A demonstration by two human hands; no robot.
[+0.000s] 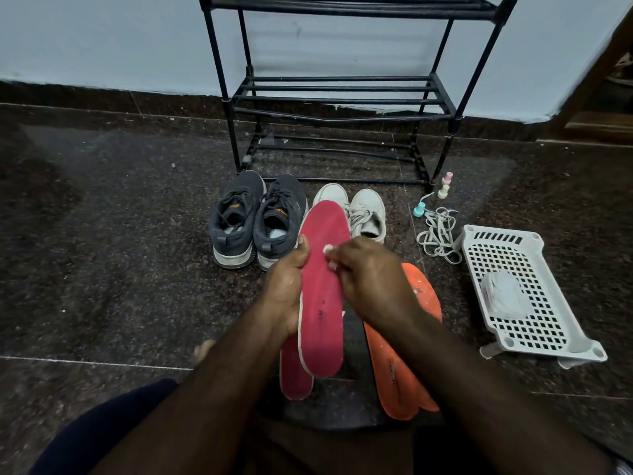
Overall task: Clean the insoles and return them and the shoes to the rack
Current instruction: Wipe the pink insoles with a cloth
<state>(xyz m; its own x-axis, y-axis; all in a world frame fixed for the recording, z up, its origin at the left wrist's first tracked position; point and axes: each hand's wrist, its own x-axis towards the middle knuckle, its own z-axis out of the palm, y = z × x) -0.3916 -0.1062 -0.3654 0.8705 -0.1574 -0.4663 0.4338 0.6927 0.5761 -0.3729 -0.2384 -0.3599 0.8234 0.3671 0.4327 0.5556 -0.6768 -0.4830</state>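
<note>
Fingers of left hand (286, 286) grip red insole's (323, 269) edge; right hand (371, 281) pinches white wad (328, 248).

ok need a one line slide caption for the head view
Left hand holds a red insole while the right hand wipes it, shoes waiting before the black rack.

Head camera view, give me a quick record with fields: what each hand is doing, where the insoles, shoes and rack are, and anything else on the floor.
left hand: grips the raised red insole by its edge
right hand: pinches a small white wad against that insole
other insoles: second red insole and orange insoles lie on the floor
shoes: dark grey pair and white pair stand in front of the rack
rack: black, shelves bare
other: white basket, loose laces
</note>
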